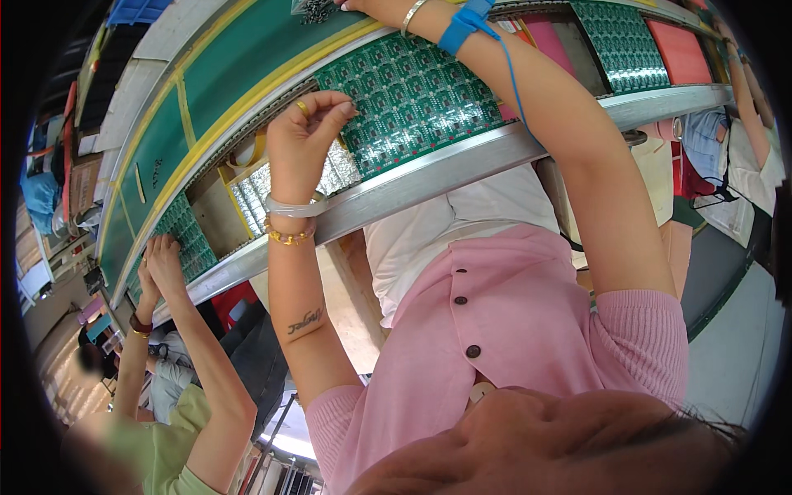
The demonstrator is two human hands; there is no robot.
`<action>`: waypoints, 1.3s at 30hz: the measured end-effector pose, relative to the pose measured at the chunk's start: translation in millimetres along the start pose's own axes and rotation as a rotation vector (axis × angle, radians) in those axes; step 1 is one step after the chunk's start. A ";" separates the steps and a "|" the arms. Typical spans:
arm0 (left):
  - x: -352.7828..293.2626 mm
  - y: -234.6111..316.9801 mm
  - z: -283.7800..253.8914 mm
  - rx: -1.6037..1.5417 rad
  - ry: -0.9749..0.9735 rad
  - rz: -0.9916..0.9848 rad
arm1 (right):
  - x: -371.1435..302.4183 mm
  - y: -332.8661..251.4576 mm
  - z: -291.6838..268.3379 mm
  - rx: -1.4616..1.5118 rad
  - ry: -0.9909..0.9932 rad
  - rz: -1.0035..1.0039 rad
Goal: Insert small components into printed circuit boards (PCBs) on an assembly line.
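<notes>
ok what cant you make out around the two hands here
All in the head view:
- right hand: partly cut off by the top edge, so its grip is unclear
- small dark parts: cut off by the top edge, too small to identify
- left hand: anything pinched is too small to tell
- blue cord: far end not visible, apparently behind the right forearm

So the green circuit board panel [408, 103] is basically a grid of tiny repeated boards, dotted with little dark parts, lying flat alongside a silvery metal rail [429, 175]. The pile of small dark pieces [318, 11] sits farther off, partly cropped out.
</notes>
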State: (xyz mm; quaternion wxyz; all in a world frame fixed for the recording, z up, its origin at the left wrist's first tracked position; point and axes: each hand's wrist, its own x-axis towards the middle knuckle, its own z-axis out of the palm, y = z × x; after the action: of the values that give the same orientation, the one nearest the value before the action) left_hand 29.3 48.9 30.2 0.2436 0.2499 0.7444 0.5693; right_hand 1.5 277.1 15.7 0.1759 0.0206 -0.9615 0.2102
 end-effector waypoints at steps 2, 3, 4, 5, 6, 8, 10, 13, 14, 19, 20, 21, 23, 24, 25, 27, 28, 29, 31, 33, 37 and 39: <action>-1.3 0.4 7.0 0.036 -0.013 -0.052 | 0.2 -0.3 3.9 -0.045 -0.009 0.026; 1.7 1.7 11.7 0.035 -0.018 -0.050 | -0.9 7.4 11.9 -0.077 0.065 -0.022; 2.9 3.2 12.8 0.315 -0.008 0.156 | 0.4 2.4 13.7 -0.097 0.138 -0.080; 4.3 3.6 15.0 0.596 -0.003 0.362 | -1.6 -0.5 13.6 -0.090 0.137 -0.084; 5.4 2.3 18.5 0.624 0.000 0.406 | -8.0 -1.7 12.1 0.040 0.119 -0.044; 11.4 7.0 31.7 0.671 -0.010 0.445 | -28.5 0.9 -8.0 0.143 0.108 0.019; 10.1 7.5 35.8 0.743 0.013 0.462 | -47.1 1.0 -19.8 0.305 0.179 -0.081; 11.4 4.5 42.5 0.762 0.008 0.462 | -77.7 6.3 -35.6 0.279 0.184 -0.034; 11.4 3.6 43.6 0.761 0.002 0.463 | -84.1 5.4 -40.1 0.278 0.186 -0.028; 11.1 3.3 47.4 0.796 -0.017 0.448 | -95.4 1.2 -51.0 0.637 0.045 0.306; 10.7 3.4 47.7 0.797 -0.019 0.450 | -95.0 0.8 -49.7 0.670 0.065 0.315; 10.2 3.1 47.8 0.800 -0.016 0.451 | -95.2 3.2 -46.4 0.670 0.068 0.316; 9.5 4.0 48.5 0.803 -0.015 0.452 | -94.6 7.5 -40.9 0.411 0.182 0.087; 9.8 5.3 49.1 0.814 -0.020 0.463 | -96.0 9.0 -41.7 0.411 0.184 0.089; 10.3 5.8 48.9 0.825 -0.024 0.473 | -96.2 6.9 -45.7 0.390 0.183 0.084; 12.2 6.1 44.8 0.794 -0.036 0.491 | -100.9 -1.9 -54.9 0.367 0.183 0.082; 13.9 7.3 40.5 0.766 -0.047 0.508 | -105.9 -11.0 -61.1 0.447 0.192 0.100; 18.5 9.2 33.8 0.766 -0.043 0.509 | -110.3 -17.7 -66.0 0.525 0.198 0.115; 37.2 13.3 16.9 0.800 0.027 0.548 | -126.2 -19.2 -65.2 0.491 0.176 0.099; 67.3 9.7 3.2 0.861 0.144 0.611 | -143.5 -24.2 -69.5 0.458 0.145 0.076; 127.6 -17.8 4.9 0.897 0.223 0.702 | -176.0 -15.0 -76.6 0.439 0.044 0.287; 125.8 -15.8 -14.2 0.913 0.191 0.533 | -179.5 -20.6 -80.6 0.385 0.050 0.219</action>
State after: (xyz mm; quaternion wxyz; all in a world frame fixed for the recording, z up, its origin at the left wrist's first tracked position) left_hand -76.6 116.7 8.3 -0.1116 0.4580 0.8457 0.2499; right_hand 198.7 285.3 30.1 0.1684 -0.0562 -0.8955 0.4081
